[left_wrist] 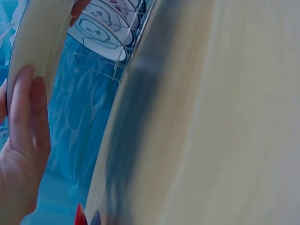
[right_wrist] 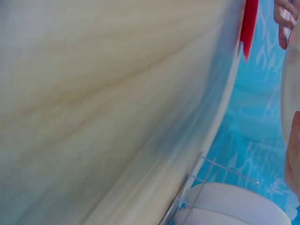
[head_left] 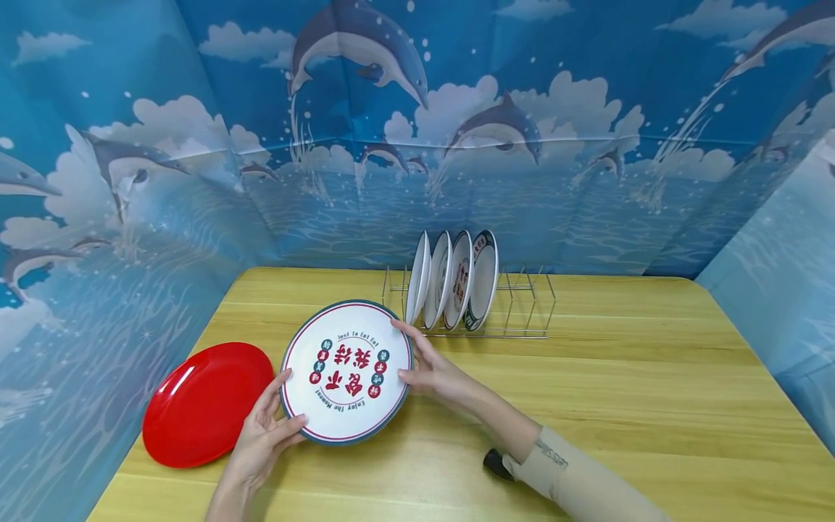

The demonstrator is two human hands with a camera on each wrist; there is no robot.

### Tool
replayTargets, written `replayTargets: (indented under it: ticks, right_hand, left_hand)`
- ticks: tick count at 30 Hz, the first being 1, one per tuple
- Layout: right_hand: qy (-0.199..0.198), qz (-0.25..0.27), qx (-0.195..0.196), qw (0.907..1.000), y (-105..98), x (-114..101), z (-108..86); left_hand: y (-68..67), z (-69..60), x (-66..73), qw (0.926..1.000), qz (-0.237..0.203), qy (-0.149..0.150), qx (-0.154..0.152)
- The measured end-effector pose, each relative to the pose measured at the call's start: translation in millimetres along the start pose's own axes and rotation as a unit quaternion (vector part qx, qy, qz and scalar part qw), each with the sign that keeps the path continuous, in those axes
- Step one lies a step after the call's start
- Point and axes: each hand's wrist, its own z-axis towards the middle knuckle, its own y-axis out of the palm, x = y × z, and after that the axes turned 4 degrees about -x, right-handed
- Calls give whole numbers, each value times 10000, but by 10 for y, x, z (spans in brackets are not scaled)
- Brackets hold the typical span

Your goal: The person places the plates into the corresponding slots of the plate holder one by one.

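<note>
A round white plate (head_left: pixel 352 337) with a blue-green rim and red lettering is held up over the table, its face toward the head camera. My left hand (head_left: pixel 262 428) grips its lower left edge, thumb on the face and other fingers partly behind. At the right edge, my right hand (head_left: pixel 433 370) pinches the same plate. In the left wrist view, the left hand's fingers (left_wrist: pixel 22 112) lie along the plate's underside. A wire dish rack (head_left: pixel 522 335) behind holds several plates (head_left: pixel 483 279) on edge.
A red oval plate (head_left: pixel 207 404) lies on the table at the left, close to the left hand. A small black object (head_left: pixel 498 464) shows beside the right sleeve. The wooden table (head_left: pixel 652 406) meets a dolphin-printed curtain (head_left: pixel 587 203) at the back and sides.
</note>
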Motion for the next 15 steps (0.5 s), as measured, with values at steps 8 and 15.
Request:
replayTargets:
  ticks: [8,15]
  right_hand:
    - [-470,595,-300,9967,-6,-90,-124]
    - [-960,693,-263,9926,4,-224,-191]
  left_hand:
    - [145,36,105,9993,-269,216,-139]
    - [238,89,143,9974,-438,364,-431]
